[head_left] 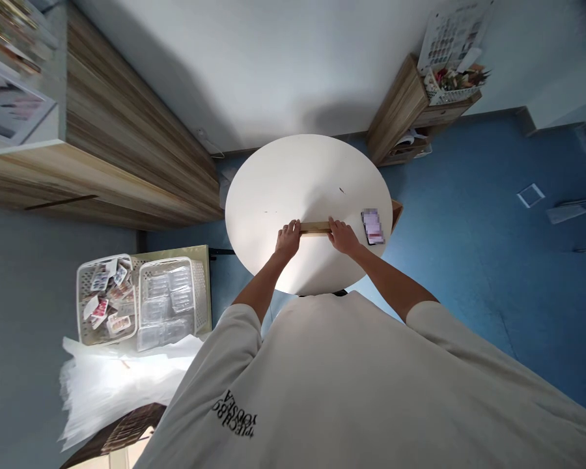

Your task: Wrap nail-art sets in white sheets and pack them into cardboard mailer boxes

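Note:
A narrow brown bar-shaped piece (315, 227) lies crosswise over the round white table (293, 169). Its exact kind is not clear from here. My left hand (288, 238) is closed on its left end, with a ring on one finger. At the right end, my right hand (342, 235) grips it, fingers over the far edge. Both palms face down, and the piece's ends are partly hidden under the fingers. To the right of my right hand is a phone (372, 227) with its screen lit, close to the table's edge.
White baskets hold small packets (108, 299) and clear plastic boxes (168, 299) at lower left. A wooden cabinet (141, 124) rises on the left. A small wooden stand (405, 111) with a basket (454, 96) is against the wall. A white frame (530, 195) lies on the blue floor.

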The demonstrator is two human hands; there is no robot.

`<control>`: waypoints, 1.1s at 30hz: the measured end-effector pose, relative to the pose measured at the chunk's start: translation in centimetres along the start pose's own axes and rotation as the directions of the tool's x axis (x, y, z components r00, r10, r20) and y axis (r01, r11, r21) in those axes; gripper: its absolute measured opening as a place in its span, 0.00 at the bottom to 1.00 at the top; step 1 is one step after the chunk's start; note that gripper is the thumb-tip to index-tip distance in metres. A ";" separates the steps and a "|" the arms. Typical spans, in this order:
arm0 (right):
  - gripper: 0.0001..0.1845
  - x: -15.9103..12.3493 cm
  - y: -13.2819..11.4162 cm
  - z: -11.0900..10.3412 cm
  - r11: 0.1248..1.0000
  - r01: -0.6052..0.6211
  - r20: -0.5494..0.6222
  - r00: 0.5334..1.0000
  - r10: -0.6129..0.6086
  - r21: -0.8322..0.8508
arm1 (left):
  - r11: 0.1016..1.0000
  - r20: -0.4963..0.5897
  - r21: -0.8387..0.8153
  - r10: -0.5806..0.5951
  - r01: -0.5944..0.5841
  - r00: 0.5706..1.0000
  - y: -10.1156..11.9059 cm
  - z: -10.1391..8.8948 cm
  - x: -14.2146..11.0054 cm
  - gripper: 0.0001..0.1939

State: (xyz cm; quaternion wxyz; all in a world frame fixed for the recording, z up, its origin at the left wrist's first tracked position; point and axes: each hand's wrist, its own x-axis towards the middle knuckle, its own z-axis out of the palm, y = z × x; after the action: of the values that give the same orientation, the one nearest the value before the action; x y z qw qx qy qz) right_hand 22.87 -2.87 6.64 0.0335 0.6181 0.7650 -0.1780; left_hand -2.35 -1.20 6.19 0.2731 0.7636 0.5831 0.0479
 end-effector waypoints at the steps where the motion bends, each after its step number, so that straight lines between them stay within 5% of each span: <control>1: 0.39 -0.4 -0.2 0.5 1.000 0.001 0.000 1.000 -0.001 -0.030 | 0.999 0.007 0.046 0.014 -0.014 1.000 0.0 0.4 -0.5 0.36; 9: 0.49 -1.2 -1.1 3.6 0.995 -0.099 0.013 0.995 0.100 -0.028 | 0.988 -0.037 0.134 -0.075 0.080 0.996 0.1 3.3 -1.8 0.51; 16: 0.52 -0.7 -0.8 3.1 0.993 -0.111 0.064 0.992 0.107 0.048 | 0.986 0.001 -0.037 -0.160 0.160 0.987 0.5 2.5 -1.5 0.52; 21: 0.46 -0.2 -0.4 1.6 0.969 -0.134 0.063 0.990 0.123 0.206 | 0.970 -0.045 -0.208 -0.141 0.129 0.989 0.5 1.3 -1.2 0.46; 26: 0.36 0.9 -0.2 1.5 0.866 -0.241 0.031 0.967 0.253 0.439 | 0.858 -0.099 -0.462 -0.301 0.224 0.948 0.1 1.1 0.3 0.27; 33: 0.26 1.0 0.0 2.5 0.813 -0.228 -0.045 0.954 0.297 0.536 | 0.832 -0.119 -0.515 -0.307 0.206 0.944 -0.2 1.2 0.8 0.20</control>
State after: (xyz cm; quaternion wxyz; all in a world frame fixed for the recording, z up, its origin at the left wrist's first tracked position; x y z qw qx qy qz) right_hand 22.20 -2.73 4.08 -0.1605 0.7131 0.5950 -0.3340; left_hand -1.81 -0.87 4.88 0.4049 0.5735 0.6726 0.2340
